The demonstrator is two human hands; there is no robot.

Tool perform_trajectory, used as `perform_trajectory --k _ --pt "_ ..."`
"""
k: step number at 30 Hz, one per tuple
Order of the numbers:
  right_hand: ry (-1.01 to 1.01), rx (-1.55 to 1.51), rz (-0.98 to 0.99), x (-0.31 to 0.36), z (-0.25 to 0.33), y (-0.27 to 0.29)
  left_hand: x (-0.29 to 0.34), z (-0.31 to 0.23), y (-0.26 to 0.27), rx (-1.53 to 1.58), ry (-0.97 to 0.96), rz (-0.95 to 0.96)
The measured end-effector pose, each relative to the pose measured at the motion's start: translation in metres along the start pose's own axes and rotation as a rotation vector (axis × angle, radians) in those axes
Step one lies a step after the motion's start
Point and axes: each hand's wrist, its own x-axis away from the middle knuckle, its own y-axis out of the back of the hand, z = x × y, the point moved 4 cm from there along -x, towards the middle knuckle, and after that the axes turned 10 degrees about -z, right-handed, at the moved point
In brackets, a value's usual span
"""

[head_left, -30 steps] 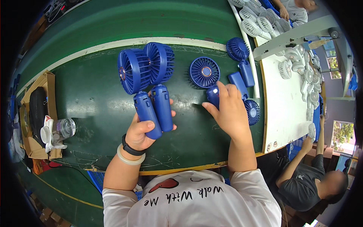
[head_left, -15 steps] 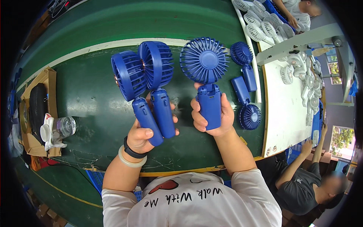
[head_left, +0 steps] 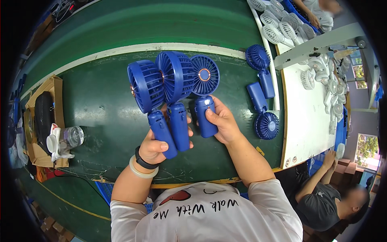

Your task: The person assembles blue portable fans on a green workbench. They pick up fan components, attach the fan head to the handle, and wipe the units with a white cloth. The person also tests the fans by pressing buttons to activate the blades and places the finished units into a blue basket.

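Note:
Two blue handheld fans are gripped side by side by their handles in my left hand (head_left: 155,147). The outer fan (head_left: 146,86) and the inner fan (head_left: 175,76) have their round heads upward, turned partly sideways. My right hand (head_left: 224,122) is closed round the handle of a third blue fan (head_left: 204,75), thumb on its front; a copper-coloured ring shows at the head's centre. This third head touches or overlaps the inner one; I cannot tell which. Two more blue fans, an upper one (head_left: 258,57) and a lower one (head_left: 267,125), lie on the table right of my hands.
The green table (head_left: 100,97) has a yellow front edge. At left stand a cardboard box (head_left: 56,97) with a black case (head_left: 42,117), and a clear jar (head_left: 74,136). A white pipe (head_left: 275,92) borders a white board (head_left: 300,133) with several white fans (head_left: 308,80). Two people work at right.
My right hand has turned its fan round, so the ringed front now shows, and brought it left against the other two. My left hand's fans have shifted slightly right and nearer.

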Motion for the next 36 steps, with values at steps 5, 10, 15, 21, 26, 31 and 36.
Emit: perform_trajectory --k 5,10,15,21,26,31,36 --pt "0.059 -0.072 -0.036 0.001 0.008 0.002 0.0 0.001 0.003 -0.001 0.009 -0.027" --pt "0.164 0.038 -0.097 0.0 0.012 0.003 0.0 0.001 0.005 -0.02 0.003 -0.039" --pt "0.134 0.046 -0.099 -0.001 0.012 0.005 -0.001 0.004 0.007 0.012 -0.002 -0.052" --pt "0.174 0.021 -0.131 0.0 0.012 0.003 -0.001 0.004 0.007 -0.057 0.012 -0.052" --pt "0.157 0.032 -0.099 -0.002 0.013 0.004 0.0 0.005 0.006 -0.088 0.015 -0.07" --pt "0.125 0.001 -0.12 -0.004 0.012 0.008 0.0 0.005 0.007 -0.043 0.028 -0.114" --pt "0.127 0.002 -0.127 -0.003 0.013 0.007 0.001 0.005 0.006 -0.087 0.033 -0.137"
